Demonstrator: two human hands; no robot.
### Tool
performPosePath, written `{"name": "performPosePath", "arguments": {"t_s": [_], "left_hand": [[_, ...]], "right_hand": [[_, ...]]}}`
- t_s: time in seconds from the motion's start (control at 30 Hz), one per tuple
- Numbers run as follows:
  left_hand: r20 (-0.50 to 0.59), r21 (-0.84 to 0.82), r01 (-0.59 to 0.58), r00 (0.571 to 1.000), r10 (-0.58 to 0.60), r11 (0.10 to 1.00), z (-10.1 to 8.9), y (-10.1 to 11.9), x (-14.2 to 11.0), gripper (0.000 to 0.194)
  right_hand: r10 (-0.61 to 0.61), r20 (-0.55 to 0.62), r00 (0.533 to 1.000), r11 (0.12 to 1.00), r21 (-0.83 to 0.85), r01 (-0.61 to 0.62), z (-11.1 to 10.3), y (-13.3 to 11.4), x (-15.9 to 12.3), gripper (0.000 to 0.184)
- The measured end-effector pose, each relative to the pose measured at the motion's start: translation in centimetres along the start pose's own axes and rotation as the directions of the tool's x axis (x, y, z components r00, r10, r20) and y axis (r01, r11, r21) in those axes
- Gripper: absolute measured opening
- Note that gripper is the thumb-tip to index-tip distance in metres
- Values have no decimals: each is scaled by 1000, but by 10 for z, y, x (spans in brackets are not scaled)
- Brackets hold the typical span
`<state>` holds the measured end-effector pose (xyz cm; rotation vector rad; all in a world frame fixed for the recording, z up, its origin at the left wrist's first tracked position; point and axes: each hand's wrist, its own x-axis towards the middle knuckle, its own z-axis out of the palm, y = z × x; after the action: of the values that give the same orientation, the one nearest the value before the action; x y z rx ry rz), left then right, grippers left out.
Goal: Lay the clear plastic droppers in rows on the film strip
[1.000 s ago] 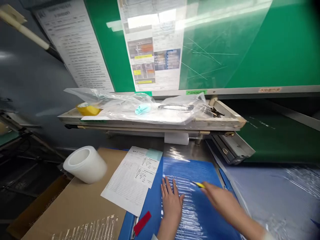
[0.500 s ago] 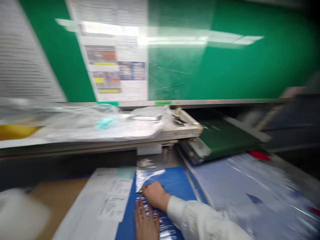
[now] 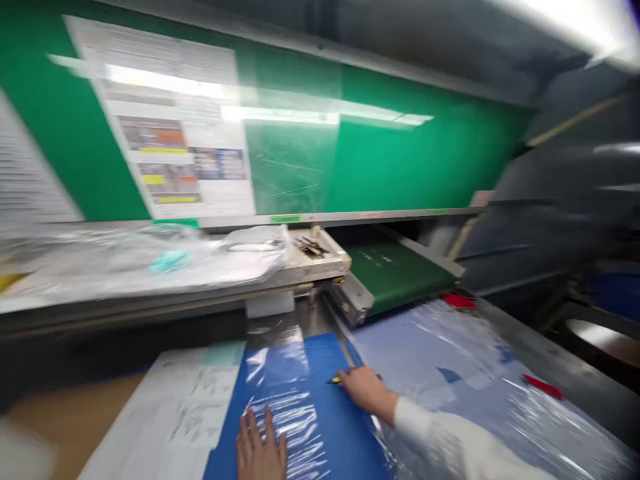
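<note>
My left hand [image 3: 261, 450] lies flat with fingers spread on a strip of clear plastic film [image 3: 287, 407] over the blue sheet [image 3: 323, 373]. To its right, my right hand [image 3: 369, 390] is closed round a slim yellow-and-black tool [image 3: 334, 380], its tip pointing left just above or on the blue sheet. Blur hides whether it is a cutter or a pen. White papers with handwriting [image 3: 193, 407] lie along the left side of the blue sheet.
Behind the worktop runs a shelf with crumpled clear plastic [image 3: 240, 250] and a shallow tray [image 3: 333, 257] of small dark pieces. A green conveyor belt [image 3: 400, 270] stands at the back right. Plastic-wrapped lilac sheets [image 3: 415, 347] and a red object [image 3: 543, 387] lie at right.
My right hand has moved right, away from the left hand, with the tool in it. My left hand stays flat on the film. The camera view has turned right.
</note>
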<state>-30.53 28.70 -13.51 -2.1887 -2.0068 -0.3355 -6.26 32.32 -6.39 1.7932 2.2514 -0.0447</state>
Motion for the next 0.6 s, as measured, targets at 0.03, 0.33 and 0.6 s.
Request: {"name": "performPosePath", "arguments": {"t_s": [0.03, 0.33, 0.6], "left_hand": [[39, -65, 4, 999, -1, 998, -6, -1, -5, 40], [251, -243, 143, 965, -80, 959, -38, 2, -30, 56], [298, -639, 173, 954, 33, 750, -125, -25, -96, 50]], "right_hand": [[19, -15, 1000, 1000, -11, -19, 4, 5, -6, 18], [-200, -236, 951, 977, 32, 213, 12, -56, 5, 18], [-423, -139, 895, 858, 255, 445, 21, -99, 61, 7]]}}
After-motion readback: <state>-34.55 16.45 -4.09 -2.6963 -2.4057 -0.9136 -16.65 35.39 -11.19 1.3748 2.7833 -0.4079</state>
